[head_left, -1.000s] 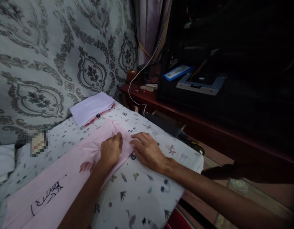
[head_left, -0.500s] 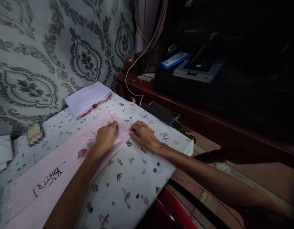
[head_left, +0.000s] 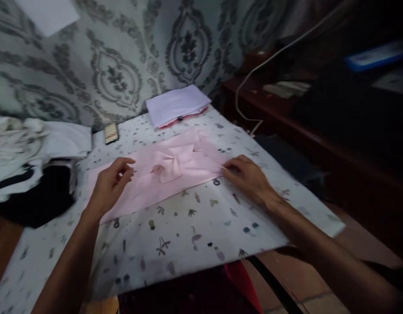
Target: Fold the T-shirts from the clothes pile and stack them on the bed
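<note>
A pink T-shirt [head_left: 145,192] lies flattened in a long strip across the patterned table cover, with creased, bunched cloth around its middle. At its right end, my right hand [head_left: 249,176] pinches the edge of the cloth between thumb and fingers. My left hand [head_left: 111,183] is over the shirt's left part, fingers curved and thumb apart, with nothing visible between them. Whether its fingertips touch the cloth I cannot tell. Behind the shirt sits a folded lavender and red stack of cloth [head_left: 178,107].
White clothes [head_left: 66,138] and a black garment [head_left: 46,196] are piled at the left. A small blurred-out box [head_left: 111,132] stands near the patterned wall curtain. A white cable [head_left: 276,54] hangs by the dark red cabinet [head_left: 273,104] on the right. The table's front edge borders a red chair [head_left: 242,283].
The view has turned left. My left hand has moved from the shirt's bunched middle to its left part. The shirt's black lettering no longer shows, and its strip looks shorter. My right hand stays at the right end.
</note>
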Tool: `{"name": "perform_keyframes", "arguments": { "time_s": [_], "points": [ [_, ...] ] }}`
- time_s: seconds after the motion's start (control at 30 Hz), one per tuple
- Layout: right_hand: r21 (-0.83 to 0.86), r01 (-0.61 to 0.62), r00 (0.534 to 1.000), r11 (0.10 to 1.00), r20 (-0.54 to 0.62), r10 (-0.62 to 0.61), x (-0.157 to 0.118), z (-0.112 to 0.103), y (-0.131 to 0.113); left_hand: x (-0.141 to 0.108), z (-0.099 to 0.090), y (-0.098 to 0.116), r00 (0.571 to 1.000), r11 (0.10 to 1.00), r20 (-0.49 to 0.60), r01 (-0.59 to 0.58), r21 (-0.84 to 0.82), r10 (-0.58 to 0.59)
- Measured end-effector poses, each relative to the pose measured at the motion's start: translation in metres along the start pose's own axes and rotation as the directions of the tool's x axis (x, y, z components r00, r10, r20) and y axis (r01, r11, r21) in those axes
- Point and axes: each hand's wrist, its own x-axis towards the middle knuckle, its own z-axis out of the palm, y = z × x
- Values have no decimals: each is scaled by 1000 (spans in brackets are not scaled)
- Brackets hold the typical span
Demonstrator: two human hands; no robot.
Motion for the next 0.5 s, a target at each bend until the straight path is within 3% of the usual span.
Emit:
{"name": "perform_keyframes", "arguments": {
  "time_s": [0.13, 0.23, 0.3, 0.37, 0.5],
  "points": [
    [-32, -34, 998, 999, 47, 36, 4, -6, -13, -82, -38, -80, 928, 898, -146, 370, 238, -344],
    [-33, -117, 991, 993, 62, 119, 4, -10, -24, -119, -47, -115, 877, 860, -179, 475, 186, -446],
    [-9, -169, 984, 985, 53, 170, 4, -11, -28, -124, -47, -125, 876, 872, -200, 468, 139, -438],
    [18, -211, 976, 977, 54, 210, 5, -10, -28, -115, -47, -130, 902, 896, -184, 418, 153, -389],
    [7, -201, 978, 980, 58, 200, 8, -7, -24, -83, -53, -134, 954, 913, -36, 295, 281, -297]
  ]
}}
